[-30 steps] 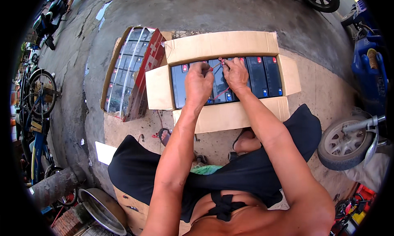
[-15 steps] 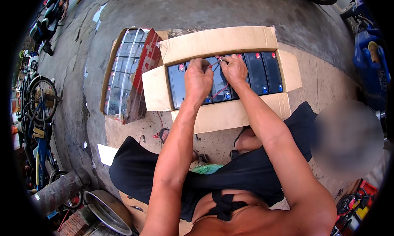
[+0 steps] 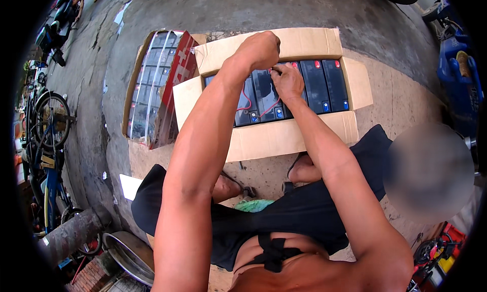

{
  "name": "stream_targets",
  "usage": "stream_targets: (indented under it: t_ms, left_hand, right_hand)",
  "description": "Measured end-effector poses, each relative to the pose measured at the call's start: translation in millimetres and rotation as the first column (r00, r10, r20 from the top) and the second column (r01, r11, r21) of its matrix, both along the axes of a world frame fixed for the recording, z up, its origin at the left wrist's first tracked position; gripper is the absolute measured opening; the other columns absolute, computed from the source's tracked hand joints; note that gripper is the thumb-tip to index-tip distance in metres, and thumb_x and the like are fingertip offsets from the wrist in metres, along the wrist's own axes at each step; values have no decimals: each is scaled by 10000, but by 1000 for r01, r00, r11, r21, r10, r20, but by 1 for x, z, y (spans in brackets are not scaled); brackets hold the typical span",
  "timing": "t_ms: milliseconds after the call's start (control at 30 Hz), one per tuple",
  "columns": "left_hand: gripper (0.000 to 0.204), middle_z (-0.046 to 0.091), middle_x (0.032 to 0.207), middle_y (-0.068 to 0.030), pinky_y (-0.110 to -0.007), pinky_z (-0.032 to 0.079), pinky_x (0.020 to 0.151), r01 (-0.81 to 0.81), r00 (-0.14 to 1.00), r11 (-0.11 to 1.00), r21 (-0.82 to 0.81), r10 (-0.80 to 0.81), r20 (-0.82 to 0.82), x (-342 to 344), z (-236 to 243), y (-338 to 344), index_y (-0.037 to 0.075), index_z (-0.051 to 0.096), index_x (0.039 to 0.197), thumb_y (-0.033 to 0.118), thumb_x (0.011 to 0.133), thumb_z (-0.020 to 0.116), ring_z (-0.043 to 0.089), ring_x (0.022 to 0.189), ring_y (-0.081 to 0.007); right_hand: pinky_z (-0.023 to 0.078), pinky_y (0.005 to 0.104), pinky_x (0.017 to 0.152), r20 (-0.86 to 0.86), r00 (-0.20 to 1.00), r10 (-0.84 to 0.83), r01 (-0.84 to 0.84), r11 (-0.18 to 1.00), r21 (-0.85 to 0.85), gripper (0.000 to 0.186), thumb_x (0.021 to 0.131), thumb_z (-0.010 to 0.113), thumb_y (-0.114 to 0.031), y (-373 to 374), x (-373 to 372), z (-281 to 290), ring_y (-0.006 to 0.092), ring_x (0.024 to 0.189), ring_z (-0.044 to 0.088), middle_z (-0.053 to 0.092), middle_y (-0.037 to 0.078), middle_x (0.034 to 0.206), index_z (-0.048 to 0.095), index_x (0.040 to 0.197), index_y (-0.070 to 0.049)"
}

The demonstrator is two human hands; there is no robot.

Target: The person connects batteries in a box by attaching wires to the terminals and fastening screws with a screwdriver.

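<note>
Since the earlier frame, left hand [image 3: 259, 48] has lifted off the batteries [image 3: 284, 91] in the open carton [image 3: 284, 137]. We see right hand [image 3: 286, 81] fingers pinching red wire [image 3: 271, 108]; left fist closed, contents unclear. Rightmost batteries remain unwired.

Black batteries [image 3: 324, 84] w/ red wires [image 3: 269, 109], tan cardboard box [image 3: 284, 137].

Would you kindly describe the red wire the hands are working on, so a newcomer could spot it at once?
Find the open cardboard box on the concrete in front of the seated person, filled with a row of black batteries. The red wire loops across the battery tops just under the right hand. It is the only thin, curved, red thing there.
</note>
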State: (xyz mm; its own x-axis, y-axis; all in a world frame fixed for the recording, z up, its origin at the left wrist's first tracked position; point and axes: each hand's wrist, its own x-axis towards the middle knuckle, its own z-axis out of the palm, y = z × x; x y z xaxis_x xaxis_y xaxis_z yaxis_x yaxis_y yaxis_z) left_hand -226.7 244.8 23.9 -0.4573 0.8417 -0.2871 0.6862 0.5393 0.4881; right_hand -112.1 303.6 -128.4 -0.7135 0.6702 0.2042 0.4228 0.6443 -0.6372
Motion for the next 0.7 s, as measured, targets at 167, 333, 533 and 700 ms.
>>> stream_targets:
  t_ms: [167, 333, 533, 700]
  left_hand:
    - [177, 668, 822, -206, -395, 507, 740, 76, 991, 997, -8, -77, -112, 11, -3, 9, 4, 677, 794, 15, 682, 541, 650, 796, -351]
    - [243, 673, 955, -199, -390, 503, 808, 44, 999, 999, -16, -45, -18, 6, 1, 10, 12, 687, 921, 38, 713, 565, 641, 929, -345]
    - [261, 673, 955, -187, -389, 499, 808, 157, 988, 984, -80, -155, 25, 2, 8, 5, 37, 682, 949, 62, 722, 554, 637, 930, -344]
    - [197, 663, 843, -200, -381, 485, 719, 205, 979, 979, -20, -205, 14, 2, 3, 4, 8, 644, 866, -2, 717, 514, 636, 802, -338]
  right_hand:
    - [478, 382, 810, 26, 1000, -12, 12, 1000, 10, 122, 760, 658, -183, -1, -1, 5, 275, 883, 596, 628, 62, 872, 712, 852, -125]
    - [471, 377, 821, 25, 1000, 6, -5, 999, -38, 113, 757, 660, -185, 0, 0, 1, 271, 900, 589, 632, 52, 887, 701, 847, -130]
    - [465, 393, 817, 25, 1000, 4, -5, 1000, 5, 139, 759, 654, -173, -1, 1, 4, 277, 894, 587, 633, 52, 912, 682, 884, -121]
    - [473, 405, 782, 86, 996, 2, 4, 997, -72, 164, 765, 662, -187, 0, 1, 8, 287, 887, 593, 630, 62, 922, 669, 913, -115]
